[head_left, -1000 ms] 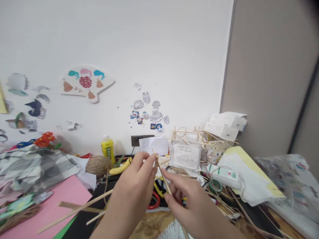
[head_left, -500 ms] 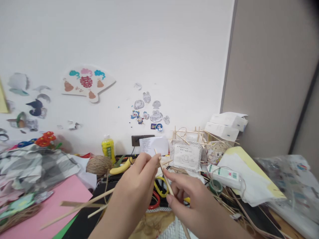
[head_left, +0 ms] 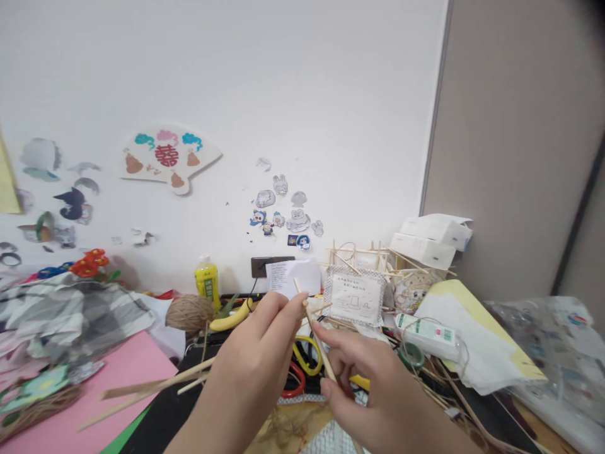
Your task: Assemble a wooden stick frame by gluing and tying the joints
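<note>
My left hand (head_left: pixel 258 353) is closed around several thin wooden sticks (head_left: pixel 158 386). Their long ends stick out to the left below the wrist, and a short end shows beyond the fingertips. In my right hand (head_left: pixel 373 384), a slender wooden stick (head_left: pixel 324 358) is pinched between thumb and fingers. It slants from lower right to upper left and crosses the sticks at my left fingertips. The exact contact there is partly hidden. A strand of twine hangs down from the twine ball (head_left: pixel 190 313) behind my left hand. Scissors with red (head_left: pixel 297 380) and yellow (head_left: pixel 309 356) handles lie below and between my hands.
A yellow bottle (head_left: pixel 207 282), a banana (head_left: pixel 231 316) and a framed drawing (head_left: pixel 354 295) stand or lie behind my hands. To the right are a white bottle (head_left: pixel 428 335), green tape (head_left: pixel 411 356) and papers (head_left: pixel 486 334). Pink paper (head_left: pixel 137 362) and checked cloth (head_left: pixel 89 309) lie left.
The sticks in my left hand have turned slightly, their left ends now closer together. The short end past my fingertips shows more clearly. My right hand has shifted slightly along or with its stick.
</note>
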Demonstrator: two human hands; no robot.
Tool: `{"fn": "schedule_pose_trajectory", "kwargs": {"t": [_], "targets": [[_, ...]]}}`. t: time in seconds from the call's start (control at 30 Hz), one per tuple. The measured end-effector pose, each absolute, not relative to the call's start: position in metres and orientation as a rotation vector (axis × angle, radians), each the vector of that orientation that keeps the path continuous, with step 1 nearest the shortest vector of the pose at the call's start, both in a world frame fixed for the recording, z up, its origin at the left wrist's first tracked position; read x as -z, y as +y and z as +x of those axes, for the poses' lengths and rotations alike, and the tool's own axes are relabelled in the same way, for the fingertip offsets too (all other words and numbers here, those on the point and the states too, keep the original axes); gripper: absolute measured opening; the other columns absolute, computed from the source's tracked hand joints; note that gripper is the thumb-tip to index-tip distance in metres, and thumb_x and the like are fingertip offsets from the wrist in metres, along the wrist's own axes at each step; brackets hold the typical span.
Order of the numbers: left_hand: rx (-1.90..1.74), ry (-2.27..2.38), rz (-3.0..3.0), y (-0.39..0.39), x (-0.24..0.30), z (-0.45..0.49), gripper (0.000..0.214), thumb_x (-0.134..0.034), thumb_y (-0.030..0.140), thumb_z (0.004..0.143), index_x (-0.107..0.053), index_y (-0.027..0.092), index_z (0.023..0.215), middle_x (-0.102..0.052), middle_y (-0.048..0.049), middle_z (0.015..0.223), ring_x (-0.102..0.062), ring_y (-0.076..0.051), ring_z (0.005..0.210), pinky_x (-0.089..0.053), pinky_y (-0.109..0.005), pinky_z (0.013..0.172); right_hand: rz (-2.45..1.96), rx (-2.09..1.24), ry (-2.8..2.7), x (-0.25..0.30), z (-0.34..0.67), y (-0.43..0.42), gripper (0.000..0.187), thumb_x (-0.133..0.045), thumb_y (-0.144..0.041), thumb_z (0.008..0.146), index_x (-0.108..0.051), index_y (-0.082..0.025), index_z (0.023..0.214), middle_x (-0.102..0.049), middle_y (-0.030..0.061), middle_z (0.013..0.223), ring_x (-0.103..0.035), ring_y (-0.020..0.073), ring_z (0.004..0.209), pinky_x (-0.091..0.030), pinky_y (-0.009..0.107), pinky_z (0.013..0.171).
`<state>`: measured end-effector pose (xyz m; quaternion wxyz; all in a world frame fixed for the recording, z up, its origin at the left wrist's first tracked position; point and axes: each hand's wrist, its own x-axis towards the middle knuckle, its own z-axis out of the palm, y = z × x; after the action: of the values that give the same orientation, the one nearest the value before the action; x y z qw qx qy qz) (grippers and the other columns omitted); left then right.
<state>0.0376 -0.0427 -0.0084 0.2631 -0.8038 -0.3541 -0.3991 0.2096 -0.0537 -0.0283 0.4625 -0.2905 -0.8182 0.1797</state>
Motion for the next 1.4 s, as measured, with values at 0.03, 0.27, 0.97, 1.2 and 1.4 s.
{"fn": "schedule_pose_trajectory", "kwargs": {"t": [0.03,0.27,0.97,1.2,1.4], "targets": [[1.065,-0.952,-2.175,-0.043,0.008,0.037,0.035,-0.037,0.005,0.087,-0.044,0.016,0.119,-0.048,-0.0029,0.083,-0.051,-0.013,0.068,-0.048,-0.022,0.062,-0.699,-0.423,-2.018,0.028,0.21,-0.054,0.045,-0.045,-0.011,0.071,-0.055,-0.01,0.115,-0.051,-0.003,0.062,-0.049,0.0099,0.05,-0.046,0.026,0.058],[1.021,-0.876,-2.136,-0.045,0.009,0.033,0.039,-0.041,0.003,0.085,-0.042,0.011,0.124,-0.051,-0.0062,0.087,-0.054,-0.015,0.076,-0.048,-0.022,0.063,-0.641,-0.293,-2.057,0.026,0.211,-0.056,0.045,-0.044,-0.009,0.073,-0.053,-0.009,0.117,-0.053,-0.0031,0.06,-0.05,0.0095,0.048,-0.045,0.023,0.054],[1.087,-0.774,-2.09,-0.05,0.01,0.028,0.041,-0.048,0.004,0.085,-0.044,0.009,0.125,-0.056,-0.0069,0.085,-0.057,-0.015,0.076,-0.05,-0.024,0.066,-0.5,-0.043,-2.072,0.026,0.216,-0.058,0.059,-0.046,-0.004,0.074,-0.038,-0.021,0.13,-0.057,-0.0052,0.064,-0.054,0.0092,0.051,-0.043,0.023,0.059],[1.153,-0.845,-2.082,-0.05,0.01,0.03,0.043,-0.047,0.002,0.083,-0.046,0.016,0.124,-0.053,-0.0095,0.105,-0.057,-0.013,0.08,-0.052,-0.024,0.067,-0.537,-0.119,-2.095,0.026,0.218,-0.059,0.058,-0.048,-0.005,0.074,-0.042,-0.023,0.128,-0.057,-0.0051,0.064,-0.054,0.0093,0.053,-0.043,0.02,0.057],[1.198,-0.958,-2.099,-0.054,0.012,0.028,0.042,-0.041,0.011,0.086,-0.047,0.027,0.125,-0.051,-0.0109,0.125,-0.057,-0.011,0.068,-0.053,-0.024,0.055,-0.504,-0.1,-2.072,0.029,0.22,-0.058,0.063,-0.049,-0.004,0.073,-0.04,-0.025,0.132,-0.059,-0.0047,0.066,-0.055,0.0098,0.055,-0.044,0.023,0.061]]}}
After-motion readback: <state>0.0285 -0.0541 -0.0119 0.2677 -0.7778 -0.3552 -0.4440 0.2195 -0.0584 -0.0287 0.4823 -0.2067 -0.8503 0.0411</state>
